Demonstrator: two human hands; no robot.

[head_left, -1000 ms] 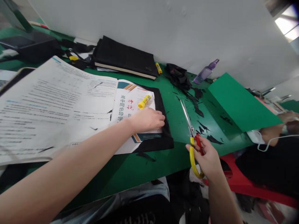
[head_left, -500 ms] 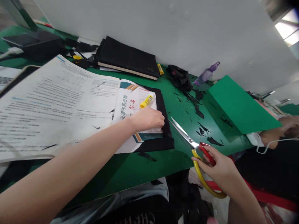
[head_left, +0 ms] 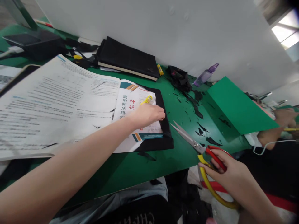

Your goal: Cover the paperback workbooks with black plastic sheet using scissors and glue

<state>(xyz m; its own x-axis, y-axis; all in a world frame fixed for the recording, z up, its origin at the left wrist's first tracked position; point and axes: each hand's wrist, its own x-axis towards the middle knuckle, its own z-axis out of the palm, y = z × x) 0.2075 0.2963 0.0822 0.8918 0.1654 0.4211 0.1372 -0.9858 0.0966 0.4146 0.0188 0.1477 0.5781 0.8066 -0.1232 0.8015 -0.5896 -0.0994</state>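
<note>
My left hand [head_left: 149, 117] rests on the open book [head_left: 77, 102], over its printed cover flap. Its fingers are curled closed at the border where the flap meets a black sheet [head_left: 167, 140]; whatever lies under the fingertips is hidden. Just behind the knuckles is a small yellow tube or stick [head_left: 147, 99], partly covered by the hand. My right hand [head_left: 226, 168] grips a pair of scissors [head_left: 196, 145] by their red and yellow handles. The blades are slightly parted and point toward the black sheet, apart from it.
Black scraps [head_left: 202, 129] are scattered on the green table [head_left: 177, 161]. A black-covered book [head_left: 128, 57], crumpled black material [head_left: 178, 77] and a purple bottle [head_left: 206, 75] stand along the grey partition. A green board [head_left: 243, 105] is at the right, near another person's hand [head_left: 271, 132].
My right hand has drawn the scissors back, down and to the right, away from the black sheet. My left hand has shifted slightly upward, covering more of the yellow tube.
</note>
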